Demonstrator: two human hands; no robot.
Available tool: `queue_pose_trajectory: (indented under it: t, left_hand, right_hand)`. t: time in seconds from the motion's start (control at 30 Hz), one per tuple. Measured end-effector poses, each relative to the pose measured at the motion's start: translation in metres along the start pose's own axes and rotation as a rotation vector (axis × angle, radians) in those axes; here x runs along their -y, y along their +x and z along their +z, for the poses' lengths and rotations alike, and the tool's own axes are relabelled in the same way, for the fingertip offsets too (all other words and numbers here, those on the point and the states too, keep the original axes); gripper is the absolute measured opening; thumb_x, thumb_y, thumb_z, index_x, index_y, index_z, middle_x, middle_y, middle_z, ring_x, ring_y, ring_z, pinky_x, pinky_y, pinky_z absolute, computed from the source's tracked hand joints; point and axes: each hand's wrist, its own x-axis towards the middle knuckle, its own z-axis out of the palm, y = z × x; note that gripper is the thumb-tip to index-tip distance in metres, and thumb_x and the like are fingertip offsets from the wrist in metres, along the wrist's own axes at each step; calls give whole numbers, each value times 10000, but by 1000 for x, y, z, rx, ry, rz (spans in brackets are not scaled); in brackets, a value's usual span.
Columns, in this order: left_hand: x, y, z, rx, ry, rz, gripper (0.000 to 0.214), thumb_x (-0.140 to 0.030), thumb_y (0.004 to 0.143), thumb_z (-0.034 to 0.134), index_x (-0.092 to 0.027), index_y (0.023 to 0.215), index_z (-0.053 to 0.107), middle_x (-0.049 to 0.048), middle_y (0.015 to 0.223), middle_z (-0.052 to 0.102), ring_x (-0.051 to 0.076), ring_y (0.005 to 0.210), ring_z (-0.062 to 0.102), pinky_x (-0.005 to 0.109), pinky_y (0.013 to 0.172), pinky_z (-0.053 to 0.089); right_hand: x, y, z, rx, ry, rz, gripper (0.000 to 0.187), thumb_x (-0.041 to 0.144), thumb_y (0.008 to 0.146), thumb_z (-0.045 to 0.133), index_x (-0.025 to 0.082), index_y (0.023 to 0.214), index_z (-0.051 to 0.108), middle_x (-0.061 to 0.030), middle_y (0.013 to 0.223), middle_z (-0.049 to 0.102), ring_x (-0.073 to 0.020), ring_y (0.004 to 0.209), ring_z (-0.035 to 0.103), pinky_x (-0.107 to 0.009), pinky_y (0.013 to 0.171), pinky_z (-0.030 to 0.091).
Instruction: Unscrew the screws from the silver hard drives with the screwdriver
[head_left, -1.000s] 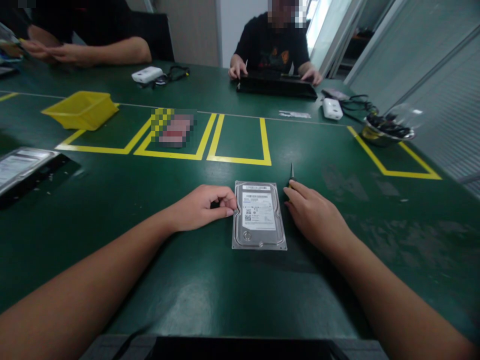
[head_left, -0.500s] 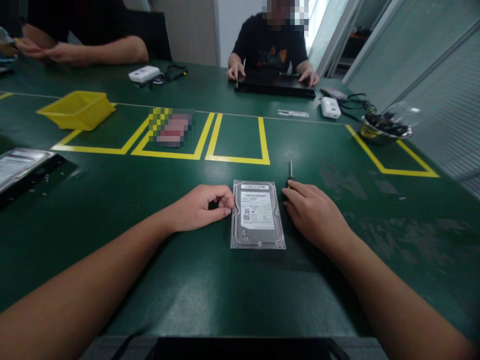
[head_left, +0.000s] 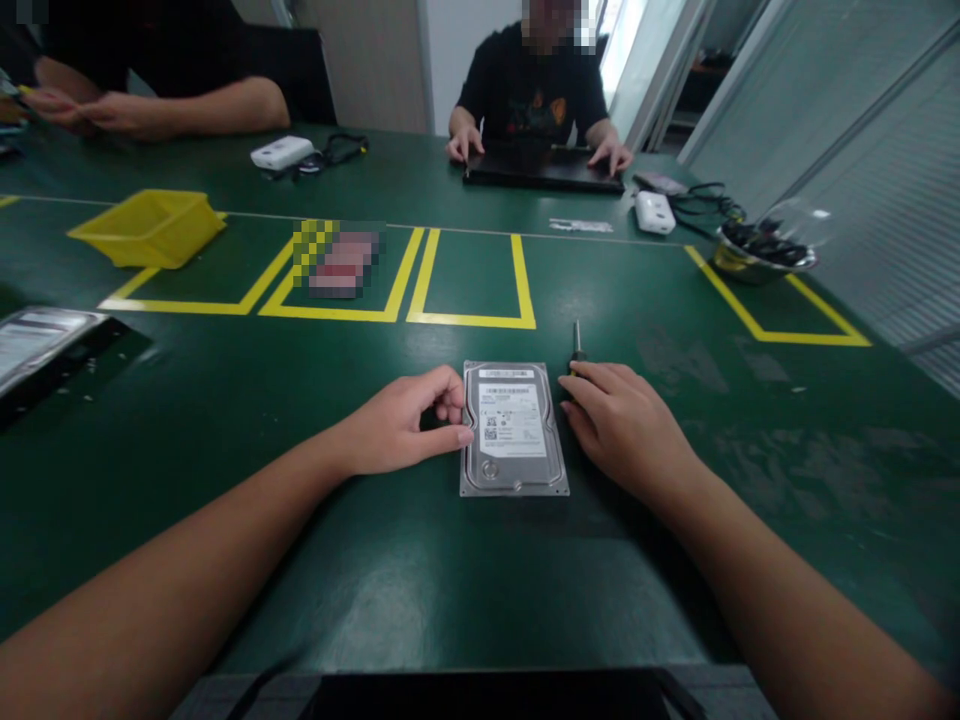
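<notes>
As the head view shows now, the left hand (head_left: 397, 420) has shifted slightly: its thumb tip, just beside the hard drive (head_left: 514, 430) half a second ago, overlaps the drive's left edge. That suggests a steadying touch, though I cannot tell whether the hand pinches the drive or merely rests against it; its other fingers are curled at the same edge. The drive lies flat, label up, on the green table (head_left: 420, 570), in the centre of the frame. Right of it, the right hand (head_left: 630, 420) keeps its grasp on a screwdriver (head_left: 577, 356), whose shaft points toward the top of the frame, apart from the drive.

Of the containers, a metal bowl (head_left: 763, 268) at the upper right holds dark, jumbled pieces (head_left: 765, 242), too small to identify, with clear plastic (head_left: 799, 216) behind them. At the upper left stands a yellow bin (head_left: 150, 243); its contents, if any, I cannot tell.
</notes>
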Motion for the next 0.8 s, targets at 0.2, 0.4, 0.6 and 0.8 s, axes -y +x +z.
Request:
queue_pose_trajectory:
  t: [0.2, 0.4, 0.6, 0.8]
  left_hand:
    - [-2, 0, 4, -16, 33, 10, 461, -510, 795, 744, -175, 982, 489, 17, 918, 576, 147, 821, 547, 286, 710, 443]
    - [-5, 3, 5, -10, 78, -1, 451, -515, 794, 743, -178, 949, 487, 14, 901, 572, 153, 804, 538, 293, 690, 422]
    - [-3, 2, 4, 4, 59, -28, 464, -526, 789, 748, -188, 967, 484, 6, 918, 569, 151, 814, 538, 295, 694, 424]
    - [-4, 2, 4, 10, 52, -32, 460, -520, 787, 752, -188, 971, 492, 3, 920, 567, 147, 815, 535, 295, 702, 432]
  right_hand:
    - [-2, -1, -2, -26, -9, 23, 314, 232, 954, 496, 114, 1179, 680, -147, 1290, 643, -314, 1173, 589, -453, 982, 501]
    - [-19, -5, -20, 79, -123, 246, 324, 324, 970, 469, 146, 1134, 684, -122, 1215, 661, -294, 1081, 621, -410, 915, 507]
    - [-85, -23, -45, 391, -343, 709, 385, 397, 974, 418, 178, 1161, 673, -166, 1242, 625, -345, 1064, 632, -409, 746, 475]
    - [-148, -48, -32, 217, -394, 1079, 586, 497, 1000, 282, 120, 1340, 575, -202, 1420, 518, -355, 1247, 525, -453, 834, 452]
